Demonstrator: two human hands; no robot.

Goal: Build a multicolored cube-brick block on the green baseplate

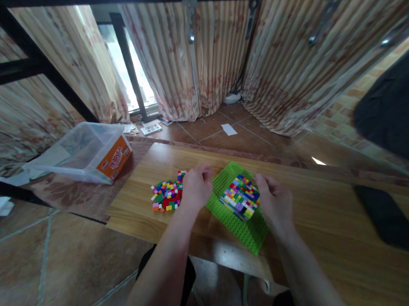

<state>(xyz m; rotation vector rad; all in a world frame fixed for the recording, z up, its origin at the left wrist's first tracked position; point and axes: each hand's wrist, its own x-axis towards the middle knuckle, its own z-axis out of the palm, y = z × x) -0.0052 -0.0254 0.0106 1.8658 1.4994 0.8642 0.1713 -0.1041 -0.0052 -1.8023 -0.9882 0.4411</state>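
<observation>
Sitting on the green studded baseplate point(246, 231), a multicoloured brick block point(240, 198) is showing joined layers; loose bricks point(167, 196) are lying unattached. Left hand point(196, 187) is hovering beside them, right hand point(276, 202) beside the block; whether either is gripping anything is unclear.

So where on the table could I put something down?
Bare table shows between the right hand and the dark slab, and beyond the brick pile. It's crowded from pile through left hand to green baseplate.

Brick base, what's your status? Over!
Left hand between loose bricks and green baseplate. Right hand beside colorful brick build. Dark slab farther right, apart.
</observation>
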